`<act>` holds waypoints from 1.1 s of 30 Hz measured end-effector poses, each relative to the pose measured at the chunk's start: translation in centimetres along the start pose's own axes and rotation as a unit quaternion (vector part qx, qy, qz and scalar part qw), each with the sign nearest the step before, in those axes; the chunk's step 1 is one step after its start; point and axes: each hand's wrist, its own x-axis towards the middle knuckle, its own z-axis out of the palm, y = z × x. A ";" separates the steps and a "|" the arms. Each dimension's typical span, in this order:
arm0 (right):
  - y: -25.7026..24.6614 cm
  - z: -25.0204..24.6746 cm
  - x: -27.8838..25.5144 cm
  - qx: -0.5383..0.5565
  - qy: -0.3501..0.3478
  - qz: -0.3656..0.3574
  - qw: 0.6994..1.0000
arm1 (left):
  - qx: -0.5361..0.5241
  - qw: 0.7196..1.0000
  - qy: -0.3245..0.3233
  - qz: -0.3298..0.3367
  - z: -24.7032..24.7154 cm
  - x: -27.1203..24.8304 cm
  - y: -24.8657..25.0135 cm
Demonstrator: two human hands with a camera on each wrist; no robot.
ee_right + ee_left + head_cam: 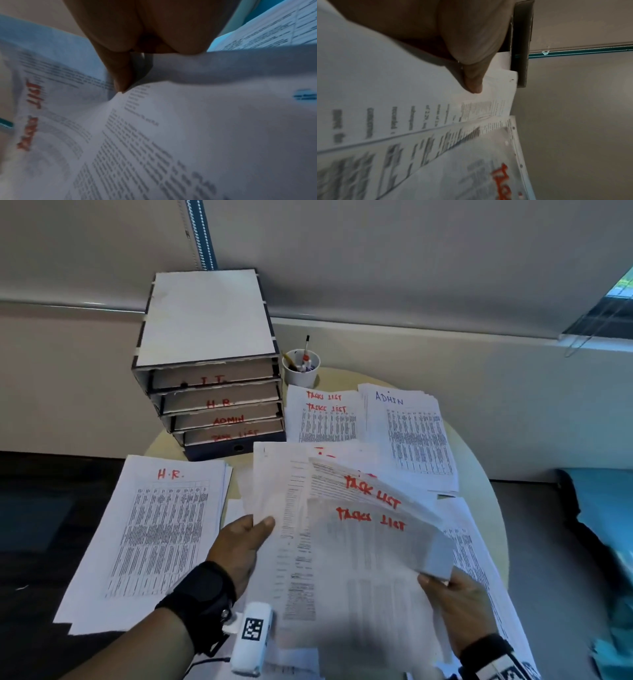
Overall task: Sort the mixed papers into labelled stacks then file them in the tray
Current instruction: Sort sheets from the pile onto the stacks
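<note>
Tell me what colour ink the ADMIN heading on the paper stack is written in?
Blue, on the ADMIN stack; clearest in the head view.

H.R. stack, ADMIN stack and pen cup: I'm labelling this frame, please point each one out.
H.R. stack (161,529): head view, printed table on its top sheet.
ADMIN stack (416,436): head view, top sheet's table.
pen cup (301,374): head view, white outer wall.

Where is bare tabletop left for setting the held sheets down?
Little: a strip between the H.R. stack and the held sheets, and table rim beyond the ADMIN stack. Elsewhere stacks, the tray and the cup crowd it.
</note>
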 end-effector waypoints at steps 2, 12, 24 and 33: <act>0.3 -0.7 0.2 0.001 0.002 0.000 1.000 | 0.006 1.000 0.008 0.013 -0.3 0.4 0.0; 1.9 1.8 -0.2 0.029 -0.062 0.016 0.998 | 0.003 0.999 -0.050 0.013 -1.5 0.7 -1.5; 2.7 4.2 -1.1 0.136 -0.133 0.202 0.961 | -0.051 0.997 -0.002 -0.064 -4.2 1.5 -3.2; 2.8 2.3 -0.4 0.184 -0.084 0.191 0.961 | -0.067 0.994 0.056 -0.069 -5.7 2.3 -1.7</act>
